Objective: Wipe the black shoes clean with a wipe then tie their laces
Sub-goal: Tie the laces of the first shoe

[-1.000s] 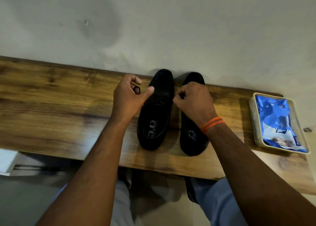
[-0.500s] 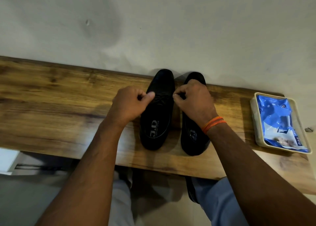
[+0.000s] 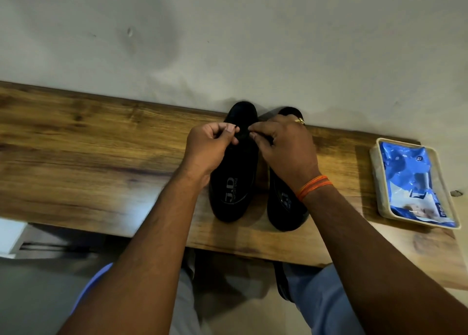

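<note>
Two black shoes stand side by side on the wooden shelf [image 3: 88,157], toes against the wall. Over the lace area of the left shoe [image 3: 234,177] my left hand [image 3: 210,147] pinches a black lace end between thumb and fingers. My right hand [image 3: 286,152] pinches the other lace end just across from it, its palm covering the front of the right shoe [image 3: 286,210]. The fingertips of both hands nearly meet above the left shoe. The laces themselves are mostly hidden against the black upper.
A cream tray [image 3: 374,162] holding a blue wipes pack [image 3: 415,182] sits at the shelf's right end. The wall runs directly behind the shoes. My knees in light trousers show below the shelf's front edge.
Both hands have come inward from the sides of the left shoe and now meet over its laces, after pulling the lace ends apart a second ago.
</note>
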